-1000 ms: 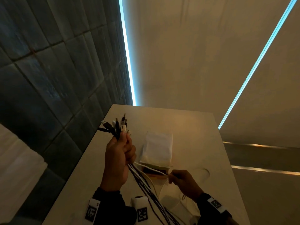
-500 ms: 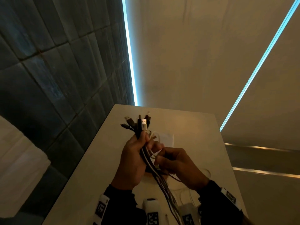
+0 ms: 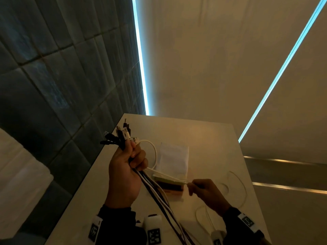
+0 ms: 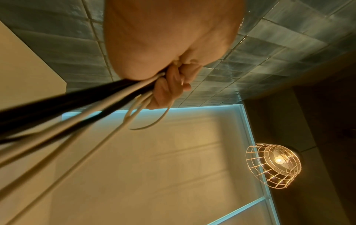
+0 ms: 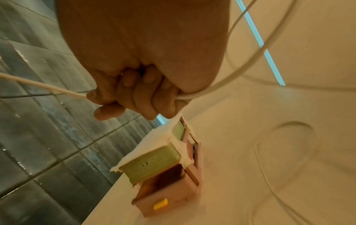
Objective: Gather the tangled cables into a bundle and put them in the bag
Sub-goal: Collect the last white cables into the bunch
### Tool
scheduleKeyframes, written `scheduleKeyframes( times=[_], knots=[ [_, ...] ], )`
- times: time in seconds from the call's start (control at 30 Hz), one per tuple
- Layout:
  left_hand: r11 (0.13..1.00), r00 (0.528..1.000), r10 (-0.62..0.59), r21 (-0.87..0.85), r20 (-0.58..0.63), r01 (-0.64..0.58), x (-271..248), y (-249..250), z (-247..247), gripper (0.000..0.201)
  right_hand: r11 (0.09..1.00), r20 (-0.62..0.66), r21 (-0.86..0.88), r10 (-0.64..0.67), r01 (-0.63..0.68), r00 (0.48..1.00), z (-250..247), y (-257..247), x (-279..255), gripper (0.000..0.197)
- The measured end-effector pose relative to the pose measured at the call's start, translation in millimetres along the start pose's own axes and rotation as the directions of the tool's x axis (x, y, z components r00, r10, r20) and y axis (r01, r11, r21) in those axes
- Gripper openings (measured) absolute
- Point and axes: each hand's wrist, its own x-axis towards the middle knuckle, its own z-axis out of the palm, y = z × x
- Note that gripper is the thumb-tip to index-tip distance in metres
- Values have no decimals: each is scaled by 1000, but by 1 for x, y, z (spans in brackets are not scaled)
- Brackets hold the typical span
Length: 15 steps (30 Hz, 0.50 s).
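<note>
My left hand (image 3: 129,167) is raised over the table's left side and grips a bundle of black and white cables (image 3: 155,193); their plugs (image 3: 120,135) fan out above the fist. In the left wrist view the cables (image 4: 80,103) run from the curled left hand (image 4: 169,71). A white cable (image 3: 155,156) loops from the fist to my right hand (image 3: 200,188), which pinches it low at the right. The right wrist view shows the right hand (image 5: 134,91) curled round that white cable (image 5: 240,64). The white bag (image 3: 174,160) lies flat on the table between the hands.
The bag rests on a stack of small boxes, green (image 5: 154,167) over pink (image 5: 169,190). Slack white cable (image 3: 238,188) lies on the table (image 3: 212,138) at the right. A tiled wall (image 3: 53,76) runs along the left. A wire-cage lamp (image 4: 273,166) hangs overhead.
My right hand has pulled away from the left, down and to the right, drawing the white cable out taut. The left hand with the bundle has shifted slightly left.
</note>
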Motion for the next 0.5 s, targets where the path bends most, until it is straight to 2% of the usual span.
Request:
scheduleKeyframes(
  times=[0.13, 0.27, 0.33, 0.37, 0.43, 0.5],
  knots=[
    [1000, 1000, 16, -7, 0, -16, -2, 7, -3, 32, 995, -5, 19, 99, -99, 995, 6, 32, -8, 39],
    [1000, 1000, 11, 28, 9, -11, -2, 11, -4, 29, 954, -16, -94, 285, -285, 958, 0, 76, -20, 43],
    [999, 999, -30, 40, 31, 29, -1, 8, -4, 25, 927, -74, -105, 353, -360, 933, -4, 74, -18, 39],
    [997, 997, -58, 49, 48, 56, 0, 6, -3, 24, 922, -132, -48, 375, -384, 918, -6, 64, -15, 34],
    [990, 991, -115, 89, 64, 109, 0, 1, 0, 23, 927, -226, 168, 367, -334, 902, -16, 29, -7, 25],
    [973, 983, -178, 154, 44, 169, -2, -8, 7, 22, 924, -250, 350, 250, -154, 935, -24, -21, -5, 21]
  ],
)
